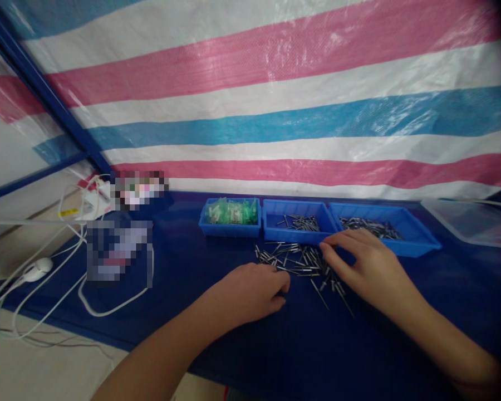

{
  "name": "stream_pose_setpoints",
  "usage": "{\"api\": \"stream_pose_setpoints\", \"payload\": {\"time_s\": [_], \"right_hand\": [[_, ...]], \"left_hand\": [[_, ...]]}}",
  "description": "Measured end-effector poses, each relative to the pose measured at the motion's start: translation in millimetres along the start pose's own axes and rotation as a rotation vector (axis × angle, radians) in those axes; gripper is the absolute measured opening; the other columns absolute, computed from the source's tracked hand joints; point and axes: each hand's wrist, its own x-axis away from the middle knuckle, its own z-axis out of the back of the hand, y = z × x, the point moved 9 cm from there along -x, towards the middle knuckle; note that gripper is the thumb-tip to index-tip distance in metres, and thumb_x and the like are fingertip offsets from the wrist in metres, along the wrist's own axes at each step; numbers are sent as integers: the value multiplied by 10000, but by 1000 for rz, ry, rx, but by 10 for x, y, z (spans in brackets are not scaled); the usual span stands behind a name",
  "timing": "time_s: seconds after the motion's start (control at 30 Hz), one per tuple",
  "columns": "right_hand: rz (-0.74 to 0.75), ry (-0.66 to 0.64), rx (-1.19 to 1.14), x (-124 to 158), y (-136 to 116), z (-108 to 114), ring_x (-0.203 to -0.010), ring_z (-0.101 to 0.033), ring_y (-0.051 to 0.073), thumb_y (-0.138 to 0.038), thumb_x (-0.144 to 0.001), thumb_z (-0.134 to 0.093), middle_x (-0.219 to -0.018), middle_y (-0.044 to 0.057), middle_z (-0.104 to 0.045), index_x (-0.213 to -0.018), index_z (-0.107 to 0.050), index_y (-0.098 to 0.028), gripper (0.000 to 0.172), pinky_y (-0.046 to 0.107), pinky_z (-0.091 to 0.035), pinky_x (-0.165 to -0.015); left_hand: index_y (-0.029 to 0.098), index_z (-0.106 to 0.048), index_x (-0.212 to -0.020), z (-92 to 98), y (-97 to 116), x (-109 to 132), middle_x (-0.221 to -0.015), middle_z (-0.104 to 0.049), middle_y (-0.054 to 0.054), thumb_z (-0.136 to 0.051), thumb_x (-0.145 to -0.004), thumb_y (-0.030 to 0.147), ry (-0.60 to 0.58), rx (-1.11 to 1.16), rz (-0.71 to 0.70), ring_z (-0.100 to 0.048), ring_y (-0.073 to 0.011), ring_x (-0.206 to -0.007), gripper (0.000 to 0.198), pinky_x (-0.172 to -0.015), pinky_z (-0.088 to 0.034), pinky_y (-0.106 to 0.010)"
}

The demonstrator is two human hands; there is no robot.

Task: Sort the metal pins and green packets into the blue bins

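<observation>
Rivets point(311, 257) lie piled on the tabletop point(317, 356) before blue bins point(292, 234). The left hand point(256, 291) curls beside them, the right hand point(365, 262) reaches their edge; whether the fingers pinch any, I cannot tell.

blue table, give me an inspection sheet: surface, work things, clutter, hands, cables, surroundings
Surface: blue table, a loose pile of metal pins on it.
Work things: behind the pile, left tray with green packets; middle tray and right tray with metal pins.
Clutter: two blurred items at left, unreadable; clear plastic container at right.
Hands: left hand at the pile's left part, fingers curled; right hand at its right part, by the right tray; whether either grips a pin, cannot tell.
Cables: white cables looped at left, some past the table's edge.
Surroundings: striped sheet behind, blue post at left.
</observation>
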Motion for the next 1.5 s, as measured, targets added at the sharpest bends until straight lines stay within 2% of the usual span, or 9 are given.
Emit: {"api": "stream_pose_setpoints", "payload": {"time_s": [0.17, 0.3, 0.4, 0.63, 0.87, 1.13, 1.3, 1.4, 1.5], "right_hand": [[33, 3, -53, 8, -124, 5, -819, -606, 223, -302, -887, -529, -841, 57, -687, -797, -646, -197, 180, 393, -444, -797], [39, -6, -66, 4, -143, -4, -806, -612, 219, -288, -881, -534, -832, 56, -692, -798, -649, -200, 166, 396, -447, -792], [45, -12, -87, 1, -148, -13, -817, -612, 222, -284, -876, -537, -833, 56, -692, -803, -650, -204, 156, 399, -451, -792], [52, -47, -114, 7, -150, -48, -809, -613, 222, -286, -874, -530, -837, 58, -694, -823, -660, -210, 159, 398, -462, -784], [64, -69, -129, 6, -204, -63, -809, -615, 217, -271, -876, -526, -835, 60, -692, -816, -656, -205, 158, 388, -469, -778], [63, -69, -290, 19, -342, 15, -812, -624, 207, -284, -884, -524, -819, 54, -689, -774, -655, -223, 182, 366, -493, -748], [-34, -191, -479, 70, -347, -138, -838, -631, 199, -341, -878, -548, -880, 50, -696, -895, -663, -236, 157, 339, -508, -744], [-113, -256, -589, 101, -343, -230, -789, -630, 183, -363, -891, -529, -842, 39, -688, -864, -656, -230, 186, 314, -506, -716], [-177, -262, -678, 113, -330, -262, -768, -625, 181, -390, -891, -523, -793, 29, -669, -825, -647, -219, 221, 305, -501, -704]], "left_hand": [[183, -620, -826, 29, -125, 71, -817, -668, -29, -719, -721, 427, -47, -61, 127, -623, -188, -676, 284, -519, -356, -246], [176, -648, -782, 53, -152, 97, -779, -672, -30, -718, -731, 438, -66, -36, 136, -619, -169, -645, 276, -490, -319, -237], [177, -660, -809, 69, -130, 100, -802, -677, -32, -707, -755, 411, -58, -23, 107, -625, -173, -673, 244, -515, -347, -237], [189, -664, -829, 25, -79, 108, -849, -691, -30, -669, -764, 199, -74, -27, 66, -645, -182, -722, 66, -599, -417, -252], [190, -682, -868, -11, -59, 58, -849, -716, -49, -584, -779, 132, -70, -2, 33, -667, -211, -782, 145, -675, -468, -275], [187, -660, -910, 154, -80, -45, -783, -698, -7, -575, -761, 117, 81, 150, 19, -636, -148, -706, 185, -641, -427, -215], [210, -572, -987, 249, -49, -76, -782, -667, 30, -554, -795, 145, 216, 412, 1, -619, -117, -704, 203, -629, -409, -187], [204, -521, -930, 258, -16, -91, -765, -635, 41, -556, -811, 177, 290, 559, 6, -588, -96, -661, 127, -611, -398, -182], [198, -487, -882, 215, 0, -117, -713, -592, 52, -566, -817, 204, 326, 661, 21, -553, -81, -612, 102, -584, -382, -179]]}}
